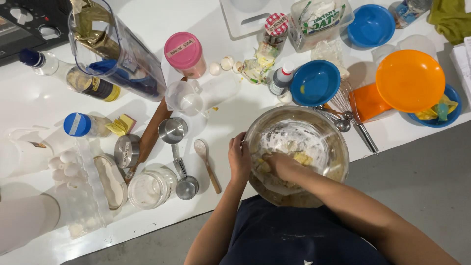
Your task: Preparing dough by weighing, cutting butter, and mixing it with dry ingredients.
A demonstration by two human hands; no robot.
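Head view, looking straight down: the right hand (277,164) is plunged inside a large steel mixing bowl (338,147), its fingers curled down into pale yellow dough (300,158), closed loosely around a clump of it. How tightly it grips cannot be told, since the fingertips are buried. The left hand (239,157) is clamped on the bowl's near-left rim, thumb and fingers wrapped over the edge. Flour streaks the bowl's inner wall beyond the right hand.

Just left of the left hand lies a wooden spoon (207,163) on the white table (147,19). Further left are a set of steel measuring cups (176,147), a glass jar (149,186) of white powder, and a wooden rolling pin (149,135) lying at a slant. Beyond these, at the far left, stands a clear egg carton (68,169) with white eggs in it.

Above the left hand, a small clear measuring jug (185,98) stands near a pink-lidded tub (185,53), with broken eggshells (223,64) just to its right.

Past the bowl's far rim sits a blue bowl (315,82), touching or nearly touching the steel one, with a small white-capped bottle (281,79) at its left. To the right of the right hand, a wire whisk (353,118) lies beside the steel bowl, and beyond it an orange plate (410,81) rests atop an orange cup (368,103).
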